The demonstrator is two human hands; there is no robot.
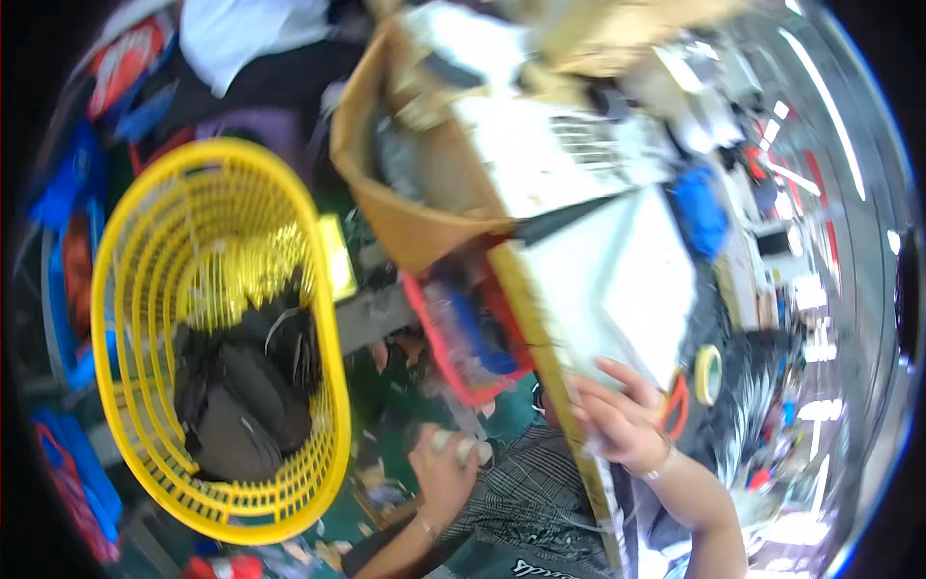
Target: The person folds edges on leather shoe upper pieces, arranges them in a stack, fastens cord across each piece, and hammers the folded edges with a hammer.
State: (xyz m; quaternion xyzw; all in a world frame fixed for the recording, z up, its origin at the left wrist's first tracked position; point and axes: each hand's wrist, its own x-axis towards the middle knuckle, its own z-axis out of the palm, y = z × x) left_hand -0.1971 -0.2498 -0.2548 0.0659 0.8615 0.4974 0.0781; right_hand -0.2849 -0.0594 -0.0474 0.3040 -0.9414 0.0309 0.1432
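Note:
My left hand [447, 478] is closed below the work table's edge, in front of my lap. Pale, rounded bits show at its curled fingers; blur hides whether they are finger covers or a small held item. Over the table's yellow-edged side reaches my right hand [622, 425], its fingers apart and slightly bent, with no held thing visible. Beside those fingers lies a white sheet-like surface [641, 289]. Just right of the hand are orange scissor handles [677, 405] and a roll of tape [709, 374].
A tall yellow plastic basket [340, 405] stands at left, with dark fabric pieces [246, 405] inside. Behind the table edge sit an open cardboard box [424, 232] and a pink bin [453, 381]. A blue bundle [699, 210] lies farther right. Scraps litter the green floor.

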